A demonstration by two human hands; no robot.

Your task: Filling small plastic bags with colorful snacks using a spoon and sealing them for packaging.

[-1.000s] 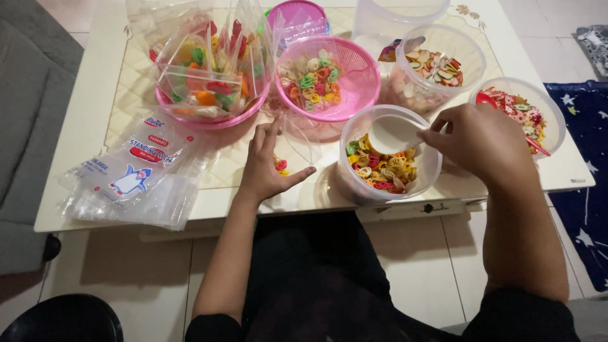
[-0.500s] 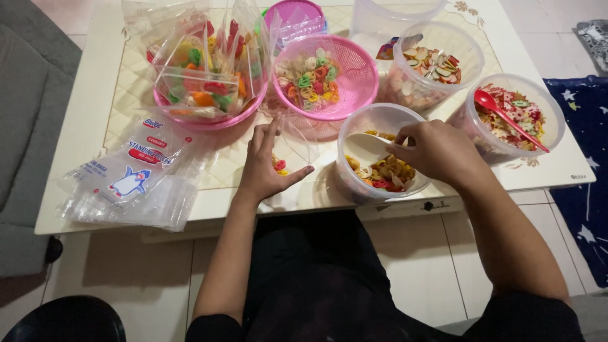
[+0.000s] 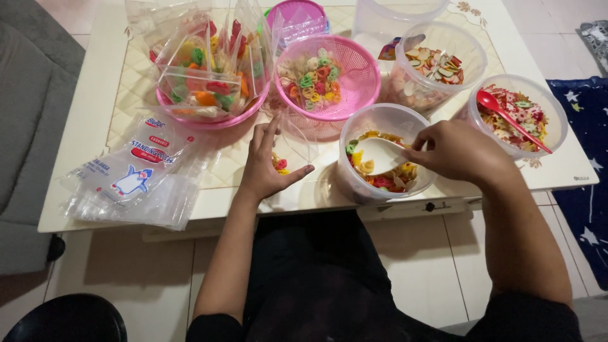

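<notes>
While the left hand (image 3: 266, 166) spreads flat on a clear pouch (image 3: 292, 152), the right hand (image 3: 457, 152), at three o'clock, grips a white spoon (image 3: 380, 154) in the tub (image 3: 373, 120).

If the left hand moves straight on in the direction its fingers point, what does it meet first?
Probably the large pink basket of filled bags: the left hand points up and slightly right toward its rim, though depth is unclear.

A flat stack of clear plastic pouches (image 3: 136, 174) with a red-and-blue printed label (image 3: 147, 152) lies at the table's (image 3: 82, 126) left.
</notes>
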